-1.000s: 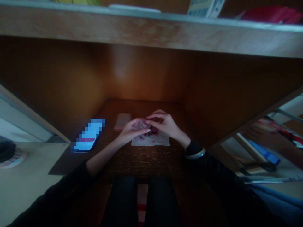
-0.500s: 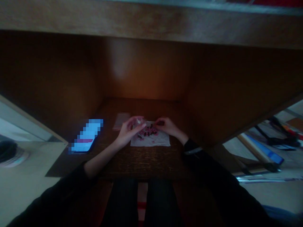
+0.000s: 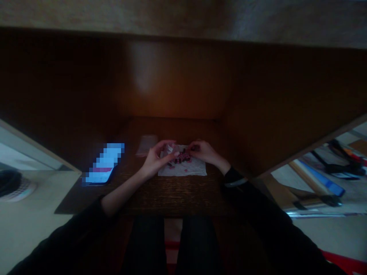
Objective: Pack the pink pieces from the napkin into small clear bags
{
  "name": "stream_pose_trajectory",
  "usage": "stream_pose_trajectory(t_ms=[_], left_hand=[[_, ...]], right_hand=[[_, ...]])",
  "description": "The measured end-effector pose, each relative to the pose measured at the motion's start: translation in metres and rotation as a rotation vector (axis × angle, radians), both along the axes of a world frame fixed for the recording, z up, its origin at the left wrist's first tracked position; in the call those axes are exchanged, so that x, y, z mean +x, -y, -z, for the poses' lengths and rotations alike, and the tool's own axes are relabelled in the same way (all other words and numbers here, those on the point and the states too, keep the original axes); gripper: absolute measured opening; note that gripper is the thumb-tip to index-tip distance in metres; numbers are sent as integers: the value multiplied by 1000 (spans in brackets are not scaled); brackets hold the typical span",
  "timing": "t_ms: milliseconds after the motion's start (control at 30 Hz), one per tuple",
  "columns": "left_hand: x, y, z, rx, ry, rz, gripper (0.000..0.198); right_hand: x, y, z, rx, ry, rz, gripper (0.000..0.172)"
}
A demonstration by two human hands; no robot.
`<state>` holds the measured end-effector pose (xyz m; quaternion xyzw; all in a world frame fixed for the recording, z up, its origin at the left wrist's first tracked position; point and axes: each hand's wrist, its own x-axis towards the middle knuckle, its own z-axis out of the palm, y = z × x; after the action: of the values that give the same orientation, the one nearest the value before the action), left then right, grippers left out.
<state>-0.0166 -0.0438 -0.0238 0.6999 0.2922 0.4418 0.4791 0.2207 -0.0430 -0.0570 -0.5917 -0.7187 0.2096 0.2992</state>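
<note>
A white paper napkin (image 3: 183, 170) lies on the dark wooden desk (image 3: 172, 196), with a small heap of pink and dark pieces (image 3: 179, 158) on it. My left hand (image 3: 157, 158) hangs over the napkin's left part, its fingertips pinching a small clear plastic piece (image 3: 171, 148). My right hand (image 3: 204, 151) is over the napkin's right part, fingers pinched near the heap on what looks like a small dark piece. Its fingers partly hide that piece.
A phone with a lit, pixelated screen (image 3: 103, 164) lies left of my hands. A translucent flat packet (image 3: 146, 145) lies behind the napkin. Wooden panels (image 3: 172, 76) and a shelf board (image 3: 183, 19) rise ahead. Cluttered floor shows at right.
My hands have moved apart from their closed position over the heap, uncovering the pieces. The shelf board has risen in the view as my head tilted downward.
</note>
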Motion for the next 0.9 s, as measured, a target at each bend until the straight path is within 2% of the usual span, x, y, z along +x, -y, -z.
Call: stream_pose_trajectory(t_ms=[133,367,633,900], left_hand=[[0,-1,1,19,-7,1,37],[0,-2,5,-5,1,30,40],[-1,-4,2,-46,-24,33,33],[0,-6,3,-95,8,43,38]], right_hand=[[-3,4,-6,-32,62,40,9],[-12,9,-7,17,114,125,14],[-5,3,0,0,3,74,15],[-3,4,-7,-98,-53,7,10]])
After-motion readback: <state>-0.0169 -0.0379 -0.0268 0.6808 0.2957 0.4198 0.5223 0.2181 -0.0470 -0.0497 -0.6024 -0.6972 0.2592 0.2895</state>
